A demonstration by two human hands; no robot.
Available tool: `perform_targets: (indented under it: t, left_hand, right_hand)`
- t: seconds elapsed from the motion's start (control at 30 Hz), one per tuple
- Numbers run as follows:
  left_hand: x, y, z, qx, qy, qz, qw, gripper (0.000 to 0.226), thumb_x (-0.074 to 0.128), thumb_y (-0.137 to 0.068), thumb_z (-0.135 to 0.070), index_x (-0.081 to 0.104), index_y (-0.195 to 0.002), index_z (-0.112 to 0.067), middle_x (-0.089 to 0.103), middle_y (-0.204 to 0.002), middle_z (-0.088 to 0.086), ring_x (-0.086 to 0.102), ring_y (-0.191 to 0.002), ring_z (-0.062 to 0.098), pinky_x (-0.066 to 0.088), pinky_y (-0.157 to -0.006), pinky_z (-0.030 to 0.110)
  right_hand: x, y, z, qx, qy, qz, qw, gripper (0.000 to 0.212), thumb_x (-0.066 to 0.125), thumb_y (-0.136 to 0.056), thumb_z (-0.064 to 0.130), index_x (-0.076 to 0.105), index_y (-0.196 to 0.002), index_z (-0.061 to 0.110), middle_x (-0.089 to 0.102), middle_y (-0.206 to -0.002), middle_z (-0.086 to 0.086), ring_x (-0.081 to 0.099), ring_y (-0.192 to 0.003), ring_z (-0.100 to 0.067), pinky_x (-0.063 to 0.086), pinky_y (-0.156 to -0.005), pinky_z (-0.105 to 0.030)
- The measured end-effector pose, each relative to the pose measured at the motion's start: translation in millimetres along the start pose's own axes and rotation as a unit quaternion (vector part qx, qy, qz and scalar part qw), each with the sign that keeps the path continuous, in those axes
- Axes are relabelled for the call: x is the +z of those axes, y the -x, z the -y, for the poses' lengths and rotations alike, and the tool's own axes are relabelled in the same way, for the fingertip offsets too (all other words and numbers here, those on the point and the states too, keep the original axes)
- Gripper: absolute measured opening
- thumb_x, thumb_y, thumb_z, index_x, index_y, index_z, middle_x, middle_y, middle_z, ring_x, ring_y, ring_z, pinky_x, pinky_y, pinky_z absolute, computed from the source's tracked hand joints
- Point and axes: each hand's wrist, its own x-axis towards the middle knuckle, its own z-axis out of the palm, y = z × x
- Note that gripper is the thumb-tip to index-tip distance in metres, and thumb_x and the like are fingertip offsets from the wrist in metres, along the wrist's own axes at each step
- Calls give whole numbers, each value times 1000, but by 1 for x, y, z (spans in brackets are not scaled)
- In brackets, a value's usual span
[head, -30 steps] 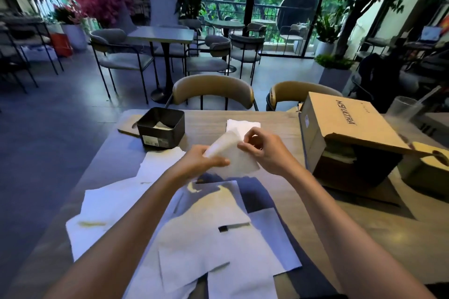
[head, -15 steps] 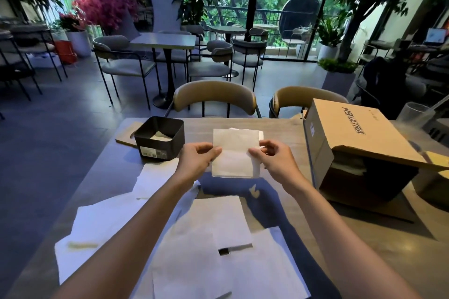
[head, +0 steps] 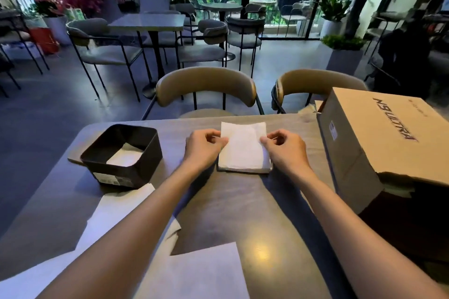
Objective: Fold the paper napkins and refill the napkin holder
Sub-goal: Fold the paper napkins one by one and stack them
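The folded napkin (head: 243, 147), held in the air a moment ago, now lies on the small pile on the table (head: 230, 201). The left hand (head: 202, 147) and right hand (head: 284, 149) pinch its side edges. The holder (head: 124, 156) beside it waits, almost empty.

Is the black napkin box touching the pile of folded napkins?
Apart. The head view shows bare table and the left hand between the black napkin holder and the folded napkin stack.

Napkin stack (head: 243, 150) soft matt paper; holder (head: 121, 155) matt black plastic; box (head: 386, 138) plain cardboard; table (head: 243, 206) smooth, slight sheen.
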Motion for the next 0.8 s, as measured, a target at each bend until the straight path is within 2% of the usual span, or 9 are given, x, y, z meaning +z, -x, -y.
perform_targets:
  t: [0.13,0.23,0.3,0.4,0.5,0.57,0.63,0.7,0.8]
  left_hand:
    - [9,-5,5,15,-47,6,999,30,70,-92,-31,72,-118,-17,71,-103,1,63,-94,14,52,-81,29]
    - [13,-7,4,32,-64,13,997,33,71,-92,-28,69,-123,-18,70,-105,3,63,-95,15,50,-77,26]
    - [14,-7,4,38,-73,20,996,38,73,-90,-27,66,-126,-19,70,-102,3,63,-94,16,48,-76,25]
    - [8,-3,2,45,-68,17,997,44,75,-88,-30,61,-129,-20,66,-102,2,60,-94,13,43,-68,16]
    - [-7,9,2,56,-64,31,996,35,75,-87,-33,65,-119,-23,64,-97,-5,59,-86,7,40,-63,14]
    - [-19,26,3,63,-70,70,993,20,75,-87,-33,71,-105,-26,66,-89,-11,60,-80,1,40,-62,11]
    - [-29,44,5,80,-92,111,986,8,75,-88,-32,72,-95,-30,65,-82,-17,61,-76,-5,41,-59,9]
    - [-37,63,7,90,-111,136,980,6,75,-87,-33,70,-90,-35,64,-80,-20,60,-76,-14,42,-56,7]
    - [-47,87,8,73,-119,150,979,6,75,-87,-33,70,-89,-34,66,-82,-17,62,-76,-3,42,-62,12]
  right_hand:
    - [8,-8,-12,10,20,-18,1000,14,75,-88,35,68,-80,26,67,-75,11,61,-70,-2,39,-55,-12]
    - [13,-8,-16,-13,55,-37,998,12,75,-86,34,69,-81,25,66,-71,12,61,-68,-3,38,-54,-9]
    - [17,-7,-19,-29,84,-48,995,13,77,-84,33,68,-87,24,67,-75,9,63,-73,-10,41,-59,-17]
    - [19,-1,-18,-48,114,-70,990,33,81,-83,33,63,-108,21,64,-91,3,59,-82,-14,40,-66,-22]
    - [15,15,-9,-89,125,-84,985,40,81,-84,37,58,-113,22,57,-103,2,56,-88,-13,45,-72,-28]
    - [9,35,4,-137,131,-36,981,31,79,-85,41,62,-104,23,62,-94,4,59,-82,-11,51,-70,-28]
    - [3,64,19,-188,140,72,969,23,76,-86,44,67,-95,24,65,-82,9,62,-75,-8,55,-66,-25]
    - [-3,96,34,-225,154,199,941,19,74,-86,47,71,-90,28,66,-80,11,63,-74,-5,55,-66,-24]
    - [-7,136,49,-203,200,352,892,24,79,-79,51,68,-90,33,68,-87,10,63,-81,-7,55,-71,-27]
